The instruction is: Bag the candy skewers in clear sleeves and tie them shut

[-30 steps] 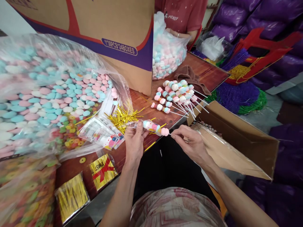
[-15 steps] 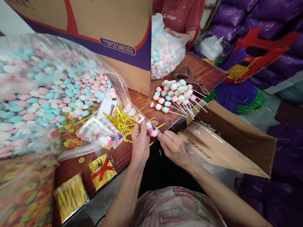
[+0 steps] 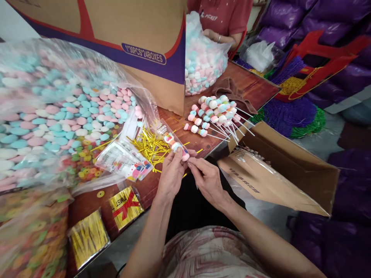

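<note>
My left hand (image 3: 171, 173) is closed around a marshmallow skewer (image 3: 176, 146) in a clear printed bag, its candy end pointing away from me. At the near end of the bag, my right hand (image 3: 207, 177) pinches with thumb and fingertips; the stick there is mostly hidden by the fingers. Just left of my left hand lie a loose pile of gold twist ties (image 3: 149, 146) and a stack of flat printed bags (image 3: 123, 164). Beyond my hands, several unbagged marshmallow skewers (image 3: 217, 114) rest in a heap, white sticks towards the table's edge.
A large open bag of marshmallows (image 3: 58, 112) and ring gummies (image 3: 31, 235) cover the left side. Packs of twist ties (image 3: 89, 237) lie near the edge. A big carton (image 3: 116, 46) stands behind; an open cardboard box (image 3: 278, 173) is at right. A person (image 3: 223, 23) sits opposite.
My right hand has moved slightly left, closer to my left hand, along the bag's near end. The bagged skewer has shifted a little, showing more of its far end.
</note>
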Demonstrator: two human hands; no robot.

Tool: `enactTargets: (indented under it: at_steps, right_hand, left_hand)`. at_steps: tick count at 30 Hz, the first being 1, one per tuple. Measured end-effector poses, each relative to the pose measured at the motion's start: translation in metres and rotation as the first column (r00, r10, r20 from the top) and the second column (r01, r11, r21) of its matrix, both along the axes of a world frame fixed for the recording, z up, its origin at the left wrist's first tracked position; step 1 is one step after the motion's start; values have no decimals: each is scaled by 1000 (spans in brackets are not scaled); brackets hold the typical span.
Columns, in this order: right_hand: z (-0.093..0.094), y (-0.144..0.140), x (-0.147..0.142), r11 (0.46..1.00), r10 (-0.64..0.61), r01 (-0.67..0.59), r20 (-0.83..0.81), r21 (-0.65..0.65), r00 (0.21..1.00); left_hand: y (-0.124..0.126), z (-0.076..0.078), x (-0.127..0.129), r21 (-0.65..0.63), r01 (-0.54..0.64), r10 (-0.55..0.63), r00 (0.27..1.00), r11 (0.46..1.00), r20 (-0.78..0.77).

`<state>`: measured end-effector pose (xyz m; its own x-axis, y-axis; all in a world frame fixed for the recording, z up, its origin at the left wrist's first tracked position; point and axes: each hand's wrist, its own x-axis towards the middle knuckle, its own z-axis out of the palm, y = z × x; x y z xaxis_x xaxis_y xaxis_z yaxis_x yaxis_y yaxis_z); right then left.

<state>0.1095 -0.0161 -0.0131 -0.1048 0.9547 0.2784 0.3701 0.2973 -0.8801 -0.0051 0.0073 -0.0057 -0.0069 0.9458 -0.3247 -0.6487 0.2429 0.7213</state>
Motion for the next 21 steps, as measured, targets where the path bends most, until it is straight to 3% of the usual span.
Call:
enactTargets:
  at_steps: [5, 10, 13, 16, 19, 21]
  right_hand:
    - [-5, -11, 12, 996, 48, -42, 69, -82, 996]
    - [-16, -8, 7, 996, -21, 3, 202, 89, 979]
    - [-13, -1, -4, 996, -43, 21, 241, 92, 970]
    - [-4, 0, -8, 1000, -21, 18, 152, 22, 988]
    - [6, -8, 2, 985, 60, -58, 11, -165, 998]
    - [10, -13, 10, 946, 103, -115, -56, -304, 993]
  left_hand:
    - [5, 2, -10, -23, -48, 49, 998, 999, 33]
    - [2, 0, 2, 0, 7, -7, 1000, 1000, -20]
    - [-1, -1, 7, 1, 31, -31, 998, 1000, -62]
    - [-2, -1, 3, 10, 36, -36, 998, 999, -54]
    - [-3, 0, -4, 33, 3, -3, 1000, 999, -5]
    - [-4, 0, -5, 54, -24, 23, 1000, 998, 16]
